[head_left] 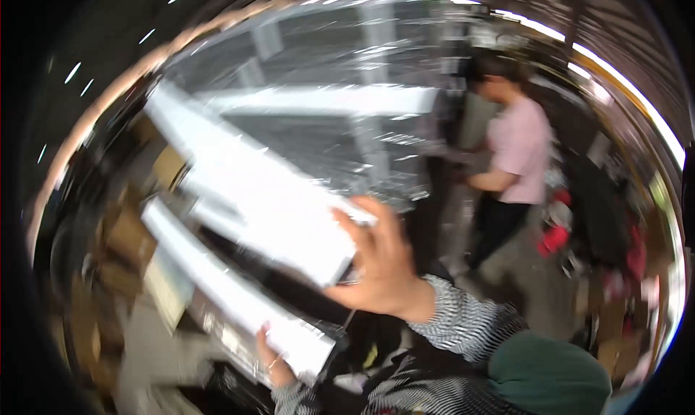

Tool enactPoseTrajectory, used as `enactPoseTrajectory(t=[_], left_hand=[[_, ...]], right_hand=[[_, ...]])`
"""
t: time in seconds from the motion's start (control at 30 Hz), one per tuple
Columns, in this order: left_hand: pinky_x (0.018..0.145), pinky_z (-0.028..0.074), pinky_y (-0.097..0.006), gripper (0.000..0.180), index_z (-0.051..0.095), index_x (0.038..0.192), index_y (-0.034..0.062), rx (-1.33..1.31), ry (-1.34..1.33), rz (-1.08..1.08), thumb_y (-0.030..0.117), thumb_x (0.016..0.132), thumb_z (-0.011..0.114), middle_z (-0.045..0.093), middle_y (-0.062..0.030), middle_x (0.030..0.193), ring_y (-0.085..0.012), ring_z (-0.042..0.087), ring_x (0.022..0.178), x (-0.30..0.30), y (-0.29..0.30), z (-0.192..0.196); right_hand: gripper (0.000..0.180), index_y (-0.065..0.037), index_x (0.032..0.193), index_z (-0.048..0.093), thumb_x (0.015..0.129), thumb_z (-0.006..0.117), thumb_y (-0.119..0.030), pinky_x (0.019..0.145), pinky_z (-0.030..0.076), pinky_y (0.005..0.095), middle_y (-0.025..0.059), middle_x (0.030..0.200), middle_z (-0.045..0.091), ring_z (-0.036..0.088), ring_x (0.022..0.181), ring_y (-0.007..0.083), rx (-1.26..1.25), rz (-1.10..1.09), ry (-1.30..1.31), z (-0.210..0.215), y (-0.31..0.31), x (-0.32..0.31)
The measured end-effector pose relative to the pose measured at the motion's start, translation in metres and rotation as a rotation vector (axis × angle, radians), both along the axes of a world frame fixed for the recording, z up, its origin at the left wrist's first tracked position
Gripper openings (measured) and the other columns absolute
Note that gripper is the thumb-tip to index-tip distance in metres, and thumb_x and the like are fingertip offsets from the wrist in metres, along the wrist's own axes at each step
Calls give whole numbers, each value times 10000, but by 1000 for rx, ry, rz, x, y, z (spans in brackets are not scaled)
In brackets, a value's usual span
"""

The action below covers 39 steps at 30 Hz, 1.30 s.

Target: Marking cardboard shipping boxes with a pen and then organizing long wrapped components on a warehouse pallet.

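Observation:
Motion blurs much of the picture. A long white panel (260, 187) slants from the upper left down to the middle. My right hand (380, 267) is closed on its near end, with the fingers over the top edge and the thumb below. Lower down lies a second long white piece (239, 292), roughly parallel to the first. Against its near end is my left hand (275, 361), closed on the edge, with part of the hand hidden behind the piece. A dark gap separates the two white pieces.
Behind the panel rises a large dark stack wrapped in clear plastic film (318, 60), with white strips across it. A person in a pink shirt (517, 151) stands at the right. Brown cardboard boxes (130, 230) are at the left, and red items (554, 238) lie on the right-hand floor.

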<state>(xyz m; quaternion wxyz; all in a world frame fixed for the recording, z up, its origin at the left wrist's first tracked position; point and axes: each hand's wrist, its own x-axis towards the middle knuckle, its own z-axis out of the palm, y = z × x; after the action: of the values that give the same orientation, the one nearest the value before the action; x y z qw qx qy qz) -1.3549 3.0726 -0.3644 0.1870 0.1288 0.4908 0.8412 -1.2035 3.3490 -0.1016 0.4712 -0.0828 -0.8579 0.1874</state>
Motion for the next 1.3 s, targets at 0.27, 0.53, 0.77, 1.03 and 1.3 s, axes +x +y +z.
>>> enactPoseTrajectory(t=[0.27,0.53,0.77,1.03,1.3], left_hand=[[1102,393,-419,1174,38,1590,133,35,-653,168,57,738,842,385,-171,1503,-304,432,1356,50,5,-178],[904,511,-383,1114,104,1521,137,-275,-665,-45,234,748,900,522,-149,1311,-248,539,1195,183,20,-204],[1030,404,-377,1088,181,1469,50,-280,-912,474,403,727,896,459,-198,1342,-280,483,1231,118,53,-191],[1096,392,-391,960,114,1564,43,-195,-680,604,351,907,743,404,-164,1496,-275,428,1354,188,15,-138],[1152,305,-387,966,229,1540,13,-180,-915,964,562,888,684,336,-173,1571,-315,356,1425,199,-37,-146]], right_hand=[[990,16,1495,342,623,802,-67,975,448,444,205,1215,442,507,1133,385,-490,61,-435,-270,-32,5],[1196,-9,1513,326,515,912,-310,1013,389,558,246,1319,453,474,1199,427,-120,260,-681,-406,32,149],[1148,-27,1554,240,587,810,-267,1038,319,557,304,1384,382,407,1218,481,61,227,-1082,-369,17,56],[1085,-41,1528,327,596,858,-201,1010,336,526,306,1316,406,409,1212,478,164,604,-1139,-327,4,71],[856,-44,1328,507,555,835,-210,1004,334,554,303,1315,452,440,1205,462,278,877,-947,-274,-66,-18]])
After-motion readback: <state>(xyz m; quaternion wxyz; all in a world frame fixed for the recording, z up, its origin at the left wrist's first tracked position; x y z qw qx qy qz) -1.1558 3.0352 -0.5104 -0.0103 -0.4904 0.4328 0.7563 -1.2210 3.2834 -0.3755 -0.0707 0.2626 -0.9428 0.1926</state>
